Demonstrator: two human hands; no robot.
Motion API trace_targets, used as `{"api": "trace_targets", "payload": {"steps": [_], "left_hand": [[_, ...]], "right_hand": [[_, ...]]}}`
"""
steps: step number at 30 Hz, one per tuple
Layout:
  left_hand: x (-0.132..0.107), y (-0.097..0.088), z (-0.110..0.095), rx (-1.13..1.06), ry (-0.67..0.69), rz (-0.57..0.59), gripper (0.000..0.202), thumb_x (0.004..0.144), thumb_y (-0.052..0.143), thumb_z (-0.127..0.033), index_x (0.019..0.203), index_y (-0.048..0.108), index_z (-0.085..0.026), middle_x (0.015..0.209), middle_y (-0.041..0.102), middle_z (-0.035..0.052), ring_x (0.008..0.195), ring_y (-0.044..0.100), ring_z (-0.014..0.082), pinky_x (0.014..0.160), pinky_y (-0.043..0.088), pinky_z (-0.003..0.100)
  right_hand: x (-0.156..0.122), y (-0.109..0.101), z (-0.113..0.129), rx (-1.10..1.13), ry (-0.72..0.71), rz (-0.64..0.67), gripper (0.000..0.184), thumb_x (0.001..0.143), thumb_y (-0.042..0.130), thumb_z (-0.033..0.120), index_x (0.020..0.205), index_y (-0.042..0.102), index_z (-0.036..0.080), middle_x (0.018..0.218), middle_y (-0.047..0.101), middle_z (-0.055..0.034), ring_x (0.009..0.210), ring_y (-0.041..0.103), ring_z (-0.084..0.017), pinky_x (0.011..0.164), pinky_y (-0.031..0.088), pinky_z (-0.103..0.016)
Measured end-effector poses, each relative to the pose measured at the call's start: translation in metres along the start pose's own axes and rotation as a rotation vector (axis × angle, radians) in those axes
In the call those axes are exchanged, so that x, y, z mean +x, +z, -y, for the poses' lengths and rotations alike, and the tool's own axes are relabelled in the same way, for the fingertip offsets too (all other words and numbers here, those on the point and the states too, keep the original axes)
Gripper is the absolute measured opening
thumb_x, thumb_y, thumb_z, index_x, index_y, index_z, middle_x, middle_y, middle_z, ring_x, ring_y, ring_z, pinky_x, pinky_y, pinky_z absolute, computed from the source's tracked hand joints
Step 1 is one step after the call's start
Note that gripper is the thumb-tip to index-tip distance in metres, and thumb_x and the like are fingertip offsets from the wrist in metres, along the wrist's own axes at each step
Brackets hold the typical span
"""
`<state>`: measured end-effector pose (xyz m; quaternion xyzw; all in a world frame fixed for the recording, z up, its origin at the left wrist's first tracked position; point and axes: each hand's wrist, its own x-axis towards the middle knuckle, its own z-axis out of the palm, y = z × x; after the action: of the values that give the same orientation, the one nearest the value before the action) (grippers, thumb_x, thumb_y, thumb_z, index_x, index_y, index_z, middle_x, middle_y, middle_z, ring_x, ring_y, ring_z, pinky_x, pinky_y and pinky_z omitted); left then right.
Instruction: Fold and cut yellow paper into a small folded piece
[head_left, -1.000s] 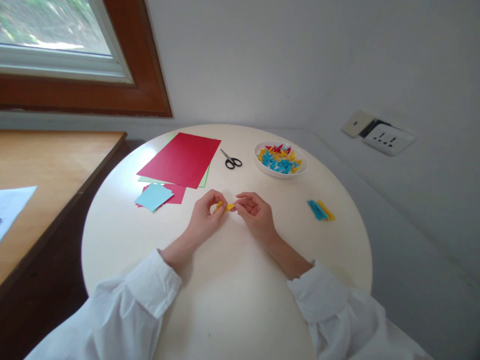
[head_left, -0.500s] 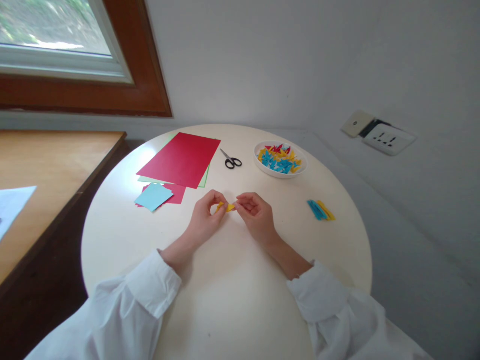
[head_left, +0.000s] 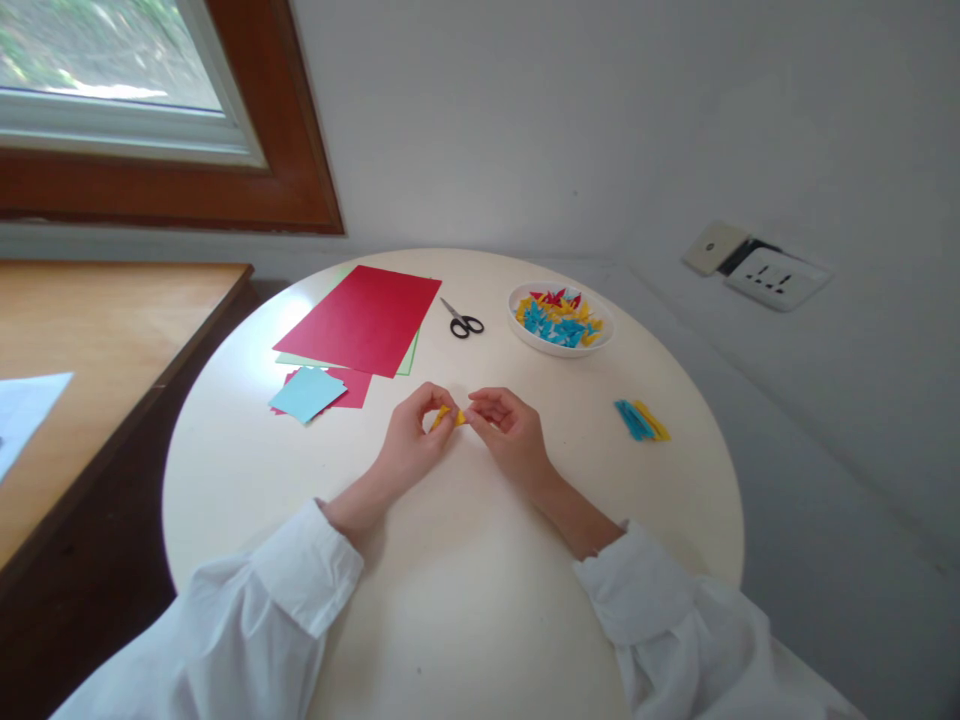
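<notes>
A small folded yellow paper piece (head_left: 452,416) is pinched between both my hands above the middle of the round cream table (head_left: 450,600). My left hand (head_left: 412,440) grips its left end with fingers curled. My right hand (head_left: 510,430) pinches its right end with thumb and forefinger. Most of the paper is hidden by my fingertips. White sleeves cover both forearms.
A red sheet (head_left: 364,318) over a green one lies at the back left, with a light blue square (head_left: 307,392) on red scraps beside it. Black scissors (head_left: 463,320), a white bowl (head_left: 561,340) of folded coloured pieces, and blue and yellow strips (head_left: 642,420) lie right. A wooden desk (head_left: 90,340) stands left.
My hands have drawn a little closer together, so less of the yellow paper shows between the fingertips. Nothing else on the table has moved.
</notes>
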<state>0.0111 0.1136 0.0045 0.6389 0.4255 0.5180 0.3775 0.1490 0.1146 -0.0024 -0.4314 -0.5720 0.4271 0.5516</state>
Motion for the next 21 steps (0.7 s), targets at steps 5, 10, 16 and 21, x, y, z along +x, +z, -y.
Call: {"api": "trace_targets", "payload": {"steps": [5,10,16,21], "left_hand": [[0.0,0.001,0.001,-0.008,-0.004,0.001,0.004,0.071,0.053,-0.013,0.072,0.051,-0.017,0.072,0.056,0.0005,0.071,0.055,0.0131,0.071,0.044,0.028],[-0.001,0.001,0.002,-0.003,-0.001,0.002,0.005,0.071,0.053,-0.014,0.072,0.051,-0.017,0.071,0.055,0.0002,0.07,0.055,0.0132,0.068,0.044,0.028],[-0.002,-0.001,0.0,0.122,0.035,-0.037,0.008,0.072,0.055,-0.016,0.08,0.055,-0.018,0.087,0.061,0.0036,0.086,0.056,0.0158,0.08,0.043,0.03],[-0.002,-0.003,-0.009,0.289,0.005,-0.094,0.013,0.073,0.058,-0.026,0.083,0.058,-0.018,0.071,0.057,0.0001,0.066,0.051,0.0128,0.063,0.042,0.026]], "right_hand": [[0.002,0.0,0.0,0.011,-0.002,-0.018,0.015,0.065,0.064,0.027,0.072,0.054,0.019,0.067,0.059,0.0006,0.063,0.059,-0.013,0.062,0.049,-0.027],[0.0,0.001,0.005,-0.048,0.011,0.005,0.017,0.065,0.065,0.028,0.077,0.056,0.019,0.069,0.062,-0.0008,0.064,0.059,-0.014,0.06,0.047,-0.027],[0.003,-0.002,0.007,-0.123,-0.045,-0.056,0.012,0.067,0.064,0.026,0.072,0.057,0.018,0.068,0.061,-0.0004,0.062,0.056,-0.013,0.058,0.045,-0.026],[0.005,-0.007,0.006,-0.224,-0.085,-0.095,0.007,0.069,0.062,0.024,0.071,0.057,0.019,0.068,0.06,0.0,0.06,0.052,-0.012,0.058,0.042,-0.026]]}}
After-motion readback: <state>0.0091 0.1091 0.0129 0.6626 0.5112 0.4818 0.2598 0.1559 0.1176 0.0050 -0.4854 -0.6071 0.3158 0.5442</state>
